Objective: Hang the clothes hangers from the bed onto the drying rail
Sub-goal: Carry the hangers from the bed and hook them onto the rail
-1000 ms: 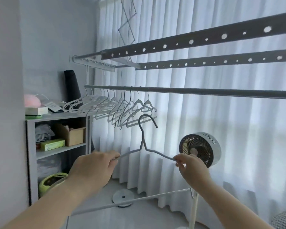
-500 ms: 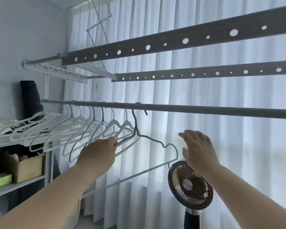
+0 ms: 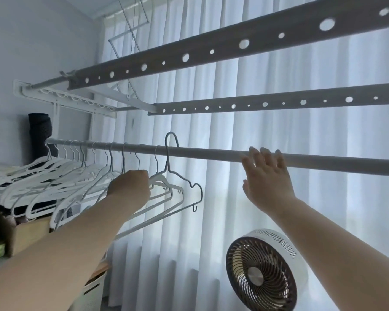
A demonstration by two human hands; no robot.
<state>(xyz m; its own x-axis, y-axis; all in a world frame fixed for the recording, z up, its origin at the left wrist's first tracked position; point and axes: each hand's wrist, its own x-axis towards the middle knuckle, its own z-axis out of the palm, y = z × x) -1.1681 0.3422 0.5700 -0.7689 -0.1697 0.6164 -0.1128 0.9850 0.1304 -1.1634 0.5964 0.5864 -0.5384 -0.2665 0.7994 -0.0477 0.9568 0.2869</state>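
Head cam: L hand (image 3: 128, 187) grip grasps grey hanger (image 3: 167, 163) shoulder, hook seemingly above rail (image 3: 211, 152). R hand (image 3: 267, 176) grip released, fingertips (image 3: 254, 151) touching rail. White hangers (image 3: 38, 176) on rail.

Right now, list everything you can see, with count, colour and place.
grey hanger: one, grey, right end of the row, hook raised above the rail
white hangers: ten or so, white, hung along the rail's left part
rail: one, pale, across the middle
bars: two, dark, with holes, overhead
curtain: white, behind the rail
fan: one, white with dark grille, lower right
box: one, brown, lower left
roll: one, black, upright at far left
left hand: grips the grey hanger
right hand: fingers straight, tips at the rail
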